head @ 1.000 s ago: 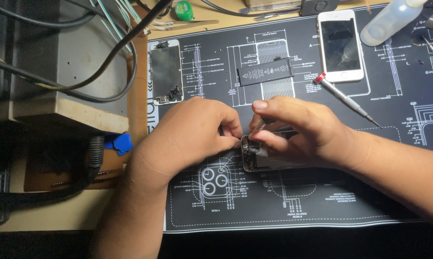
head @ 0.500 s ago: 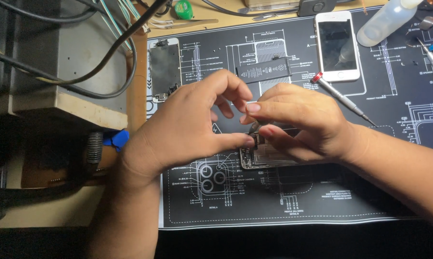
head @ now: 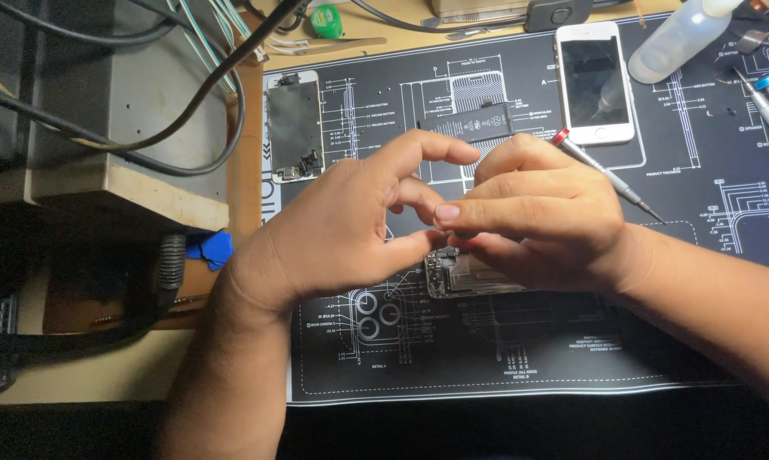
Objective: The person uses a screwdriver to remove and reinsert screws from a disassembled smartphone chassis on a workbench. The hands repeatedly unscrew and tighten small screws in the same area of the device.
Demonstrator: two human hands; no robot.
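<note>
Fingertips of my left hand (head: 350,230) and right hand (head: 538,217) meet pinched together just above the opened phone body (head: 469,279); whether anything sits between them I cannot tell. That phone lies on the black repair mat (head: 486,358). Beyond my knuckles lie a screwdriver (head: 606,175), a battery (head: 469,121) and a white phone (head: 595,81).

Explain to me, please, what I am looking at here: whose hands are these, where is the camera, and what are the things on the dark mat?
The single view comes from a camera worn on a person's head, looking down at a workbench. The left hand and right hand meet above an opened phone body lying on a black repair mat. Whether the fingertips pinch something small is hidden. On the mat also lie a white phone, a detached screen assembly, a black battery, a red-capped screwdriver and a clear bottle. Cables run at the left.
</note>
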